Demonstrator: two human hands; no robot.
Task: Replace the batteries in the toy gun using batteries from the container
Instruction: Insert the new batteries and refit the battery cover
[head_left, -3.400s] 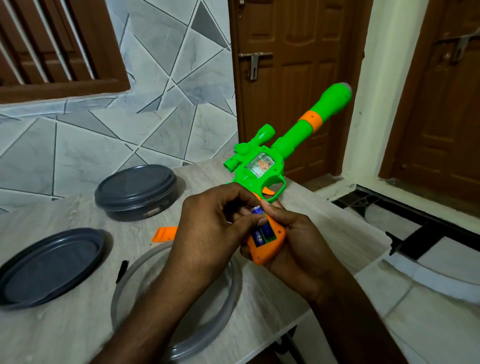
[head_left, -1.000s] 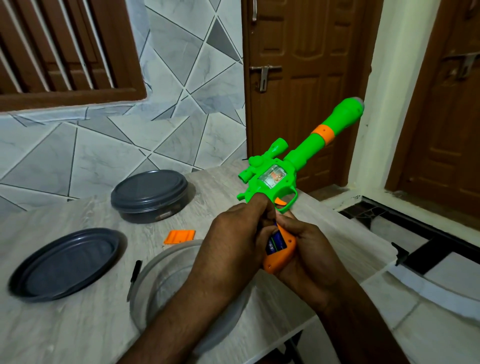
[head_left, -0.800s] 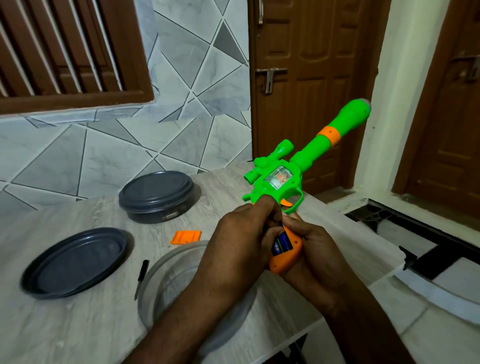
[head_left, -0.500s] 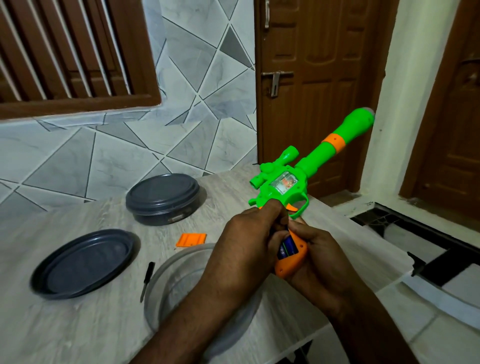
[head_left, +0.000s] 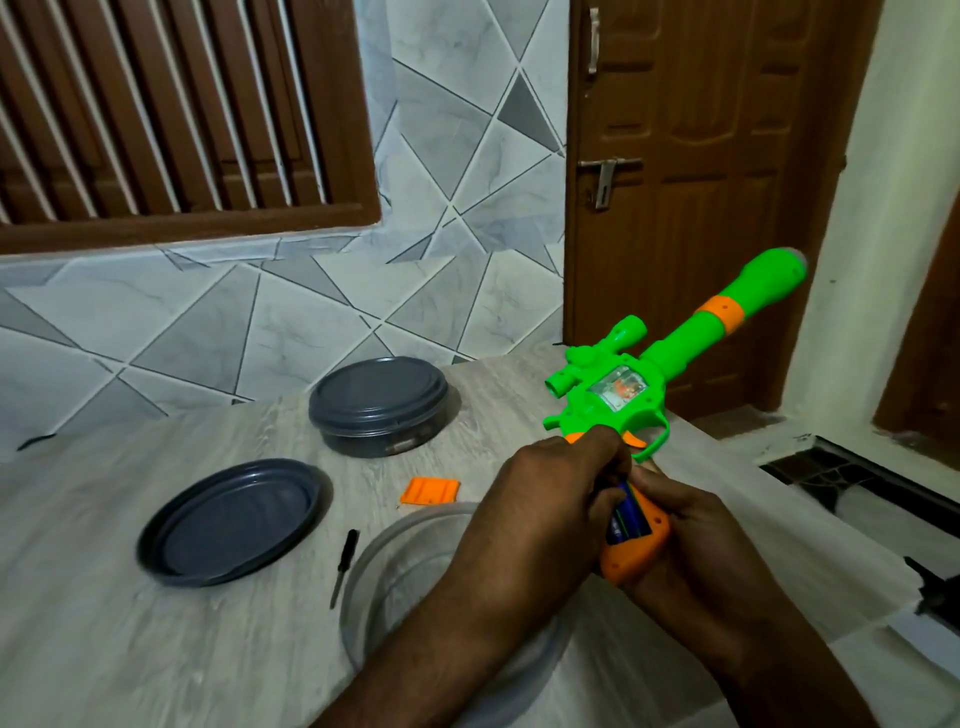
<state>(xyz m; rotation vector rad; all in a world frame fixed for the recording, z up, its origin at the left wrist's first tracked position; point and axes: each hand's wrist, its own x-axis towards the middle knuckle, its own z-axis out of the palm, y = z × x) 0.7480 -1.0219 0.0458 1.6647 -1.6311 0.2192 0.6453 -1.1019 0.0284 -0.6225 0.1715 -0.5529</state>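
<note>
The green toy gun (head_left: 613, 397) with an orange grip points up and to the right above the table. My right hand (head_left: 696, 540) wraps the orange grip from below. My left hand (head_left: 540, 519) lies over the open battery compartment, fingertips pressing on the blue batteries (head_left: 631, 519) inside it. The orange battery cover (head_left: 430, 491) lies loose on the table. A clear round container (head_left: 405, 566) sits under my left forearm, its inside mostly hidden.
A closed dark grey round container (head_left: 379, 402) stands at the back of the wooden table (head_left: 156, 649). A dark grey lid (head_left: 234, 519) lies upturned to the left. A small black screwdriver (head_left: 344, 566) lies between lid and clear container. The table edge drops off at the right.
The view has drifted so everything sits slightly right and lower. My left fingers have closed further over the batteries in the grip; the gun stays held in the same pose.
</note>
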